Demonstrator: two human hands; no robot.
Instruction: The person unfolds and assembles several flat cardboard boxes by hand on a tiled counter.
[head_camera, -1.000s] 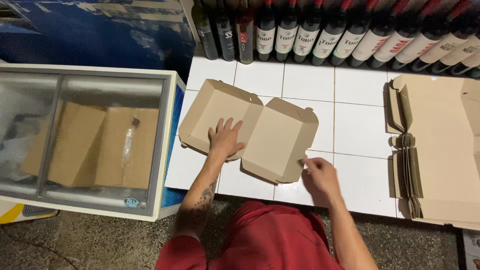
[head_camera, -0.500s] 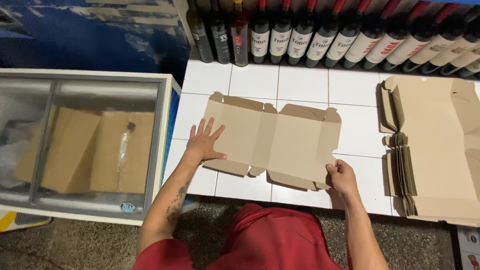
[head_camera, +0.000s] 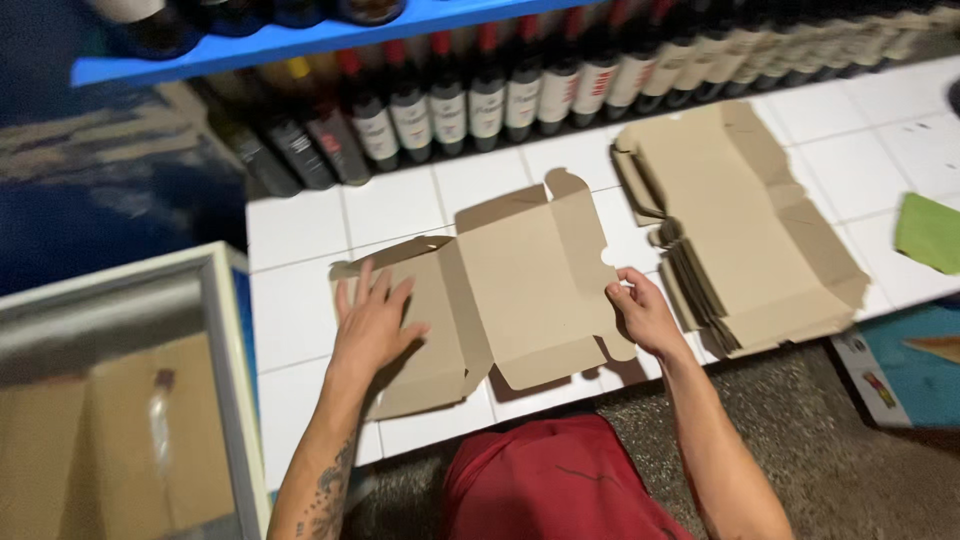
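We note a flat brown cardboard box blank lying on the white tiled counter, partly folded, its far flaps raised. Our left hand lies palm-down on the blank's left panel, fingers spread wide and flat, gripping nothing, only pressing. Our right hand sits at the blank's right edge, fingers curled, thumb and fingertips pinching the side flap there. Just beside that hand, to the right, rests a stack of unfolded box blanks, touching or nearly touching the working blank; we cannot tell which. Behind both, a row of dark bottles stands along the counter's back under a blue shelf. A green cloth lies at far right. At lower left, a glass-topped chest shows cardboard inside
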